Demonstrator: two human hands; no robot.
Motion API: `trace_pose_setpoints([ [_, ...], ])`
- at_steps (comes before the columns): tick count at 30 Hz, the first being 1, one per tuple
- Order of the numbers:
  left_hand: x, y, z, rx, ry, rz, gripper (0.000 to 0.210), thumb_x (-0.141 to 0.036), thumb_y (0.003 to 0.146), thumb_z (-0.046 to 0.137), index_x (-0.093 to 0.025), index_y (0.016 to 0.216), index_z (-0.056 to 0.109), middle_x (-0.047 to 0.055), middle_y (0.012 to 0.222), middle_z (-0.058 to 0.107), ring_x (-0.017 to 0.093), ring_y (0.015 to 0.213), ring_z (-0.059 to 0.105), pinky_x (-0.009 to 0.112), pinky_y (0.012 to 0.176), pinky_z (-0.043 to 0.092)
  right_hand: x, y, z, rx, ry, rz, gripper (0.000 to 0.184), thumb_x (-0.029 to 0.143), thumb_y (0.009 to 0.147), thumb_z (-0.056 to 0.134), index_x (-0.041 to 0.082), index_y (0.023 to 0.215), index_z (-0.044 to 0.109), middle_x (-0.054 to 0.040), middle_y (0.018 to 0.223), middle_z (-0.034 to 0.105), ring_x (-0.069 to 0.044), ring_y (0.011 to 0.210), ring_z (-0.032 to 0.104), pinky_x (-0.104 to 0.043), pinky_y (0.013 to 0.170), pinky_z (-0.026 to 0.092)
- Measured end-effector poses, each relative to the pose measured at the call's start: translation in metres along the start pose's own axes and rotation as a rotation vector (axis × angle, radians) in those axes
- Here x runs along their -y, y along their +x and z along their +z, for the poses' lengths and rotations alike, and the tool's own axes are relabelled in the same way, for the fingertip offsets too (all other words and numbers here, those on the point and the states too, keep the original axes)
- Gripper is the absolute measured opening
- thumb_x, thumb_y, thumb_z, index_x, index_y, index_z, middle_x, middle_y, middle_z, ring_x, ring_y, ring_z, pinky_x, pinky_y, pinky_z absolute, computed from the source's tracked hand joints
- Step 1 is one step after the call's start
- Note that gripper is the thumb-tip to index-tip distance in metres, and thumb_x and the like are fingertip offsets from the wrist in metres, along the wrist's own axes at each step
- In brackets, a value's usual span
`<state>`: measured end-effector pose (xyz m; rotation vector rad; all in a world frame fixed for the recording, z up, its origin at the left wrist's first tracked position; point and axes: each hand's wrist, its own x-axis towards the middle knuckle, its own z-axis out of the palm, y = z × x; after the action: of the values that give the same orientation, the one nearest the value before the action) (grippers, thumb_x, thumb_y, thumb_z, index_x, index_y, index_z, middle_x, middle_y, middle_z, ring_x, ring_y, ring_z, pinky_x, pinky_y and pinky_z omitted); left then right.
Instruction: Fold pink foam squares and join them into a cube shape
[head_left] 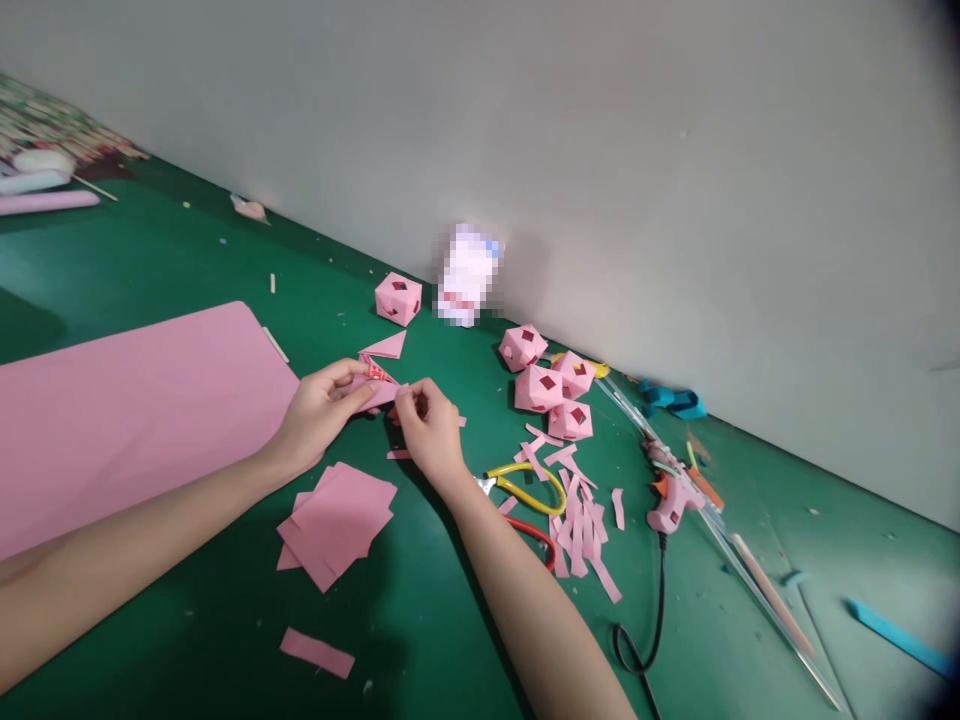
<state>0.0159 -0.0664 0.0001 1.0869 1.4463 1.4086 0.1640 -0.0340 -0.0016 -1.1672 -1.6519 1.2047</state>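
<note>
My left hand (322, 405) has its fingers closed on a piece of folded pink paper (381, 394). Pinched at the right end of the same piece is my right hand (431, 425). A small red-and-white patterned thing (377, 372) shows by the left fingertips; its kind is unclear. Behind the hands lies a folded pink paper triangle (386, 346). In front of them is a loose stack of pink paper squares (337, 520). Scissors (559, 490) with yellow and red handles lie to the right of my right wrist, partly hidden by the forearm.
Several pink paper polyhedra (538, 388) cluster near the wall, and another polyhedron (398, 299) stands apart. Pink paper strips (577, 525) lie beside the scissors. A corded pink glue gun (671, 505) is at right. A large pink sheet (135, 420) covers the left side of the green table.
</note>
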Motion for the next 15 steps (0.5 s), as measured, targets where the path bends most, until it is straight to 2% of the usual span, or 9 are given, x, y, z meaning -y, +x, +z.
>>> trace_pose_setpoints([
  [10,-0.0008,-0.0023,-0.0001,-0.007,0.012,0.028,0.030,-0.045,0.078,0.075,-0.020,0.095,0.069,0.006,0.096,0.072,0.023,0.091,0.068,0.033,0.082,0.054,0.0035,-0.0022,-0.0024,-0.004,0.007,-0.025,0.026,0.038,0.094,0.048,0.023,0.072,0.047,0.0033,0.065,0.062,-0.012,0.061,0.058,-0.024,0.063,0.044],
  [15,-0.0026,-0.0024,0.0008,-0.021,-0.003,0.023,0.033,-0.047,0.077,0.075,-0.020,0.095,0.069,0.007,0.097,0.073,0.024,0.094,0.069,0.035,0.085,0.055,0.0014,-0.0014,-0.0006,0.016,0.078,-0.005,0.024,0.041,0.093,0.049,0.022,0.077,0.052,0.0027,0.068,0.064,-0.013,0.061,0.059,-0.024,0.063,0.047],
])
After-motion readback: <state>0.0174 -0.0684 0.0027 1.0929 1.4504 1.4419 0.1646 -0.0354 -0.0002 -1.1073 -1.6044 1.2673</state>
